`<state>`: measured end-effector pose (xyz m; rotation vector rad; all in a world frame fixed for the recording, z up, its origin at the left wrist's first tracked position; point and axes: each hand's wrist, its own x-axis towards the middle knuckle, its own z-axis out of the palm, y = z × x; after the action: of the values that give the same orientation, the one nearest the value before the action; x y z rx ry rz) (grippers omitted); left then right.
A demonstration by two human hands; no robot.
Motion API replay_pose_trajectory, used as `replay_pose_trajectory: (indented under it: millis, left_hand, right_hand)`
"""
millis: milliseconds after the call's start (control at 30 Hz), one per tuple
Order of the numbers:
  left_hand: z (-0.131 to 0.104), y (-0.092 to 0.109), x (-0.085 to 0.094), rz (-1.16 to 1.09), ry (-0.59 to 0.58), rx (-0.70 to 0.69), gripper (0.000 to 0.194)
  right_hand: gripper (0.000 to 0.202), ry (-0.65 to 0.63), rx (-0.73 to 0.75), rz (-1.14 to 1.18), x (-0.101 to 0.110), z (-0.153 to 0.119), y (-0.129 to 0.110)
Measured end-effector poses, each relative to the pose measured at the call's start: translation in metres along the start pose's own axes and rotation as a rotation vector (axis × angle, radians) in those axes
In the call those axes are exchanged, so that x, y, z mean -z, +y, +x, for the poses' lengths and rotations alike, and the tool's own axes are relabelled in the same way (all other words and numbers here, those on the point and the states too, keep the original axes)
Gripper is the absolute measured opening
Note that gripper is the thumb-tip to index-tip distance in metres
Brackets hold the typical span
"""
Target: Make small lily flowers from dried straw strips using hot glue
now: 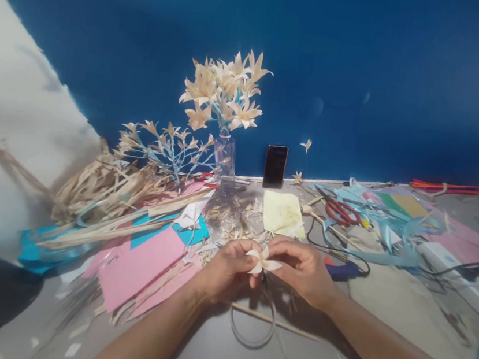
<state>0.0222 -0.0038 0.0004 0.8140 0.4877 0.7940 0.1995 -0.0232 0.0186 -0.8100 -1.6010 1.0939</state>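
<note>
A small cream-coloured handmade flower (pixel 263 262) with pointed, spread petals is held between my two hands, above the front of the table. My left hand (pixel 231 266) pinches it from the left, thumb at a petal. On the other side, my right hand (pixel 302 269) has its fingers closed at the flower's right petals. The flower's base is hidden by the fingers. Below the hands lie a loop of grey cord (pixel 251 344) and a thin wooden stick (pixel 291 328). Cream scraps (pixel 234 225) are scattered just behind.
A clear bottle (pixel 224 166) holds a bunch of similar flowers (pixel 228 91). A phone (pixel 275 166) leans against the blue wall. Pink paper (pixel 141 266) and dried husks (pixel 107 186) lie left; red-handled scissors (pixel 342 213), blue ribbon (pixel 387 257) and a blue glue gun (pixel 342 271) lie right.
</note>
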Motion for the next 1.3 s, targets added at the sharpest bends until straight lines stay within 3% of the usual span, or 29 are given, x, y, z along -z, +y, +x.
replay_pose_trajectory:
  millis: [233, 333, 633, 833, 1000, 1167, 1300]
  left_hand:
    - [0.001, 0.0, 0.0, -0.032, 0.047, -0.057, 0.032]
    - [0.002, 0.001, -0.001, -0.031, 0.083, -0.07, 0.031]
    - [0.003, 0.002, -0.001, -0.014, 0.122, -0.059, 0.023]
    - [0.001, 0.002, -0.002, 0.015, 0.099, -0.055, 0.021]
    - [-0.001, 0.002, -0.002, 0.154, 0.163, -0.119, 0.025]
    - [-0.003, 0.005, -0.005, 0.305, 0.258, -0.153, 0.023]
    - [-0.003, 0.005, -0.006, 0.596, 0.31, -0.253, 0.013]
  right_hand:
    - [0.021, 0.105, -0.175, 0.116, 0.009, -0.007, 0.008]
    - [0.029, 0.077, -0.214, 0.159, 0.013, -0.008, 0.011]
    - [0.021, 0.038, -0.268, 0.076, 0.006, -0.002, -0.001]
    - [0.023, 0.058, -0.294, 0.132, 0.006, -0.004, 0.005]
    - [0.024, 0.105, -0.317, 0.198, 0.006, -0.003, 0.009]
    - [0.024, 0.136, -0.304, 0.12, 0.005, -0.001, 0.007]
    - [0.021, 0.133, -0.272, 0.053, 0.006, -0.001, 0.004]
